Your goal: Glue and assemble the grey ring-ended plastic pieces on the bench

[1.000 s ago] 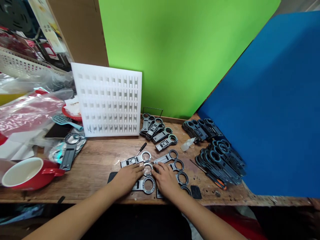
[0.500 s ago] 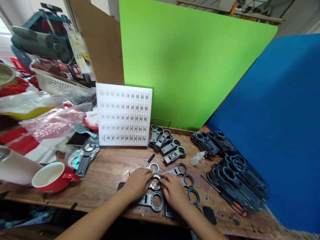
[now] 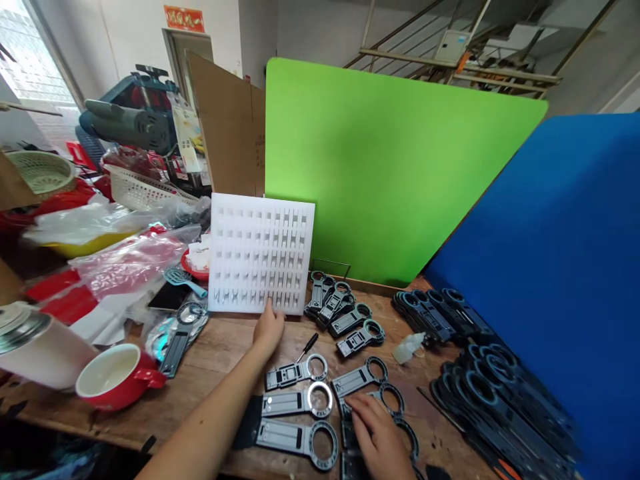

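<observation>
My left hand (image 3: 269,328) reaches to the bottom row of a white foam block (image 3: 261,257) with slots, which stands upright. Its fingertips are together at a slot there; what they pinch, if anything, is too small to make out. Small shiny pieces sit in some slots. My right hand (image 3: 377,430) lies with fingers stretched over the grey ring-ended parts on the right. Left of it, a ring-ended part (image 3: 283,403) with a bright silver ring lies between another such part (image 3: 285,437) and one more (image 3: 287,375).
Behind these lie a small black screwdriver (image 3: 310,343) and a translucent bottle (image 3: 409,348). Stacks of dark ring-ended parts (image 3: 500,393) fill the right side. A red mug (image 3: 115,377) and a flask (image 3: 47,347) stand left. Green (image 3: 390,173) and blue boards (image 3: 540,240) rise behind.
My left hand has left the middle ring part and moved up to the foam block. My right hand has drawn slightly right and down. The view has tilted upward.
</observation>
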A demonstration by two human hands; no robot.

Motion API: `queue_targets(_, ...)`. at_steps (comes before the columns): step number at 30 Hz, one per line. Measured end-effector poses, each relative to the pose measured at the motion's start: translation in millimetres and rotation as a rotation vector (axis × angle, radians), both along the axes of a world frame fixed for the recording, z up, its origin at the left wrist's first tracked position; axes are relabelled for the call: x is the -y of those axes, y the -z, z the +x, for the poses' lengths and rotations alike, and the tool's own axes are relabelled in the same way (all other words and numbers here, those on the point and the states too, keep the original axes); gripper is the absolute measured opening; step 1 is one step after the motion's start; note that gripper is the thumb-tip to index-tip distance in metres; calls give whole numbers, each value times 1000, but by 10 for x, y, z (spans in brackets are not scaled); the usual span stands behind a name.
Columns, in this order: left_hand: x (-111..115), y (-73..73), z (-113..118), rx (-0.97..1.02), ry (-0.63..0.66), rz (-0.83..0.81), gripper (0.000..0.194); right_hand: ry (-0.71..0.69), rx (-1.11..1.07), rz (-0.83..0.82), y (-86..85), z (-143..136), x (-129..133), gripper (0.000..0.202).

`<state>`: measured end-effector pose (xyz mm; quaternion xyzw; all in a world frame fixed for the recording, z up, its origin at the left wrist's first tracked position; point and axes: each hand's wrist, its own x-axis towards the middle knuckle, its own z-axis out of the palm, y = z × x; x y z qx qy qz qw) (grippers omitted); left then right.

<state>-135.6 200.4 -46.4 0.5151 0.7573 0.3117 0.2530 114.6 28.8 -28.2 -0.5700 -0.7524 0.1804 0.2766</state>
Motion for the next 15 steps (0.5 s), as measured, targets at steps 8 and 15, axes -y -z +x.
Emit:
queue_targets(8,101,39,-349,57,-111,164,40,-38,-155,-142,-171,-294,-222,30)
queue_targets(15,286,77,-623,61,55,175,37,-230,-315,-334,-139,-1521,-1217,47)
